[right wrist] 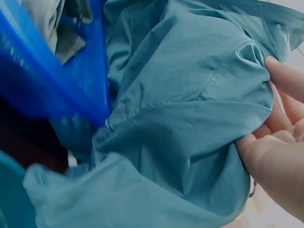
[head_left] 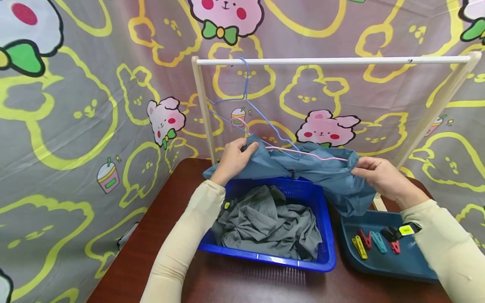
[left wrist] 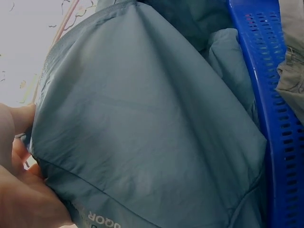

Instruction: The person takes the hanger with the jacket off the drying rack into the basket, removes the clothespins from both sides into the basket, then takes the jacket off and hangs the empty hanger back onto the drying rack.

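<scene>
A blue-grey jacket [head_left: 261,164] hangs between my hands above the back of the basket, with a pink hanger [head_left: 318,158] running along its opening. Near the hanger's hook my left hand [head_left: 235,158] pinches the fabric between thumb and fingers. At the far right end of the hanger my right hand [head_left: 382,179] pinches the jacket's bunched edge. Pale lettering shows on the jacket [left wrist: 142,118] in the left wrist view. Loose folds of the jacket [right wrist: 190,118] droop below my right fingers in the right wrist view. The hanger's left arm is hidden under the cloth.
A blue wire hanger [head_left: 267,120] hangs from the white rail [head_left: 322,61], overlapping the jacket. Below, the blue basket [head_left: 265,259] holds crumpled grey clothing [head_left: 269,223]. To its right, a dark tray [head_left: 390,269] holds several clothespins [head_left: 359,247]. Patterned curtains surround the table.
</scene>
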Tool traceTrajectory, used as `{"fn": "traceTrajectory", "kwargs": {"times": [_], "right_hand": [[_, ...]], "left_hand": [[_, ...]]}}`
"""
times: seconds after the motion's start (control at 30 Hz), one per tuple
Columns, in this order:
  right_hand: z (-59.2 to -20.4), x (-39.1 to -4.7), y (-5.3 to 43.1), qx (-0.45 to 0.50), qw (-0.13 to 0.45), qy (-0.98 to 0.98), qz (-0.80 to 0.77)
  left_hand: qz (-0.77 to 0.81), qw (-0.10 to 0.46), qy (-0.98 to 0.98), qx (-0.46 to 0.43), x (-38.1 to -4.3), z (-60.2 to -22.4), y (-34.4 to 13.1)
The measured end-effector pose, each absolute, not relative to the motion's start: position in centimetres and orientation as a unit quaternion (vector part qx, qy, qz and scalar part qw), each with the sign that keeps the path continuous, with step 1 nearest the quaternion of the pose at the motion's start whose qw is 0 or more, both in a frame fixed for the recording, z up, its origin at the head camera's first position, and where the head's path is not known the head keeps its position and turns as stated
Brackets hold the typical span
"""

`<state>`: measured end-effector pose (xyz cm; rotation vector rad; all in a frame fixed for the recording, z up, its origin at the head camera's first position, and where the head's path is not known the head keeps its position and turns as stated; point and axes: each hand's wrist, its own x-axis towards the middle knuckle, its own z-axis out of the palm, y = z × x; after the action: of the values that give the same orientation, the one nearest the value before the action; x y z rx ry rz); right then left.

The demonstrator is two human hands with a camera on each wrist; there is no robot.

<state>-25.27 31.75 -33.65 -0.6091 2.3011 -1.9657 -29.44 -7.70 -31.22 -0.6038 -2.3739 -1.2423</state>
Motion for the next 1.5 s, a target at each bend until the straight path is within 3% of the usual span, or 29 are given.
{"fn": "traceTrajectory", "kwargs": {"times": [0.17, 0.53, 1.07, 1.5], "right_hand": [[-33.7, -25.7, 31.8, -0.226, 0.101, 0.678, -0.692], [-33.1, -24.8, 30.3, -0.177, -0.04, 0.875, -0.448], [-33.0, -24.8, 29.1, -0.166, -0.023, 0.917, -0.362], [-34.3, -24.5, 27.7, -0.221, -0.018, 0.935, -0.277]], "left_hand": [[-0.444, 0.198, -0.847, -0.218, -29.5, -31.2, -7.5], [-0.436, 0.205, -0.849, -0.218, -29.4, -31.3, -7.3], [-0.443, 0.201, -0.847, -0.215, -29.4, -31.2, -7.3], [-0.465, 0.201, -0.838, -0.201, -29.0, -30.3, -7.3]]}}
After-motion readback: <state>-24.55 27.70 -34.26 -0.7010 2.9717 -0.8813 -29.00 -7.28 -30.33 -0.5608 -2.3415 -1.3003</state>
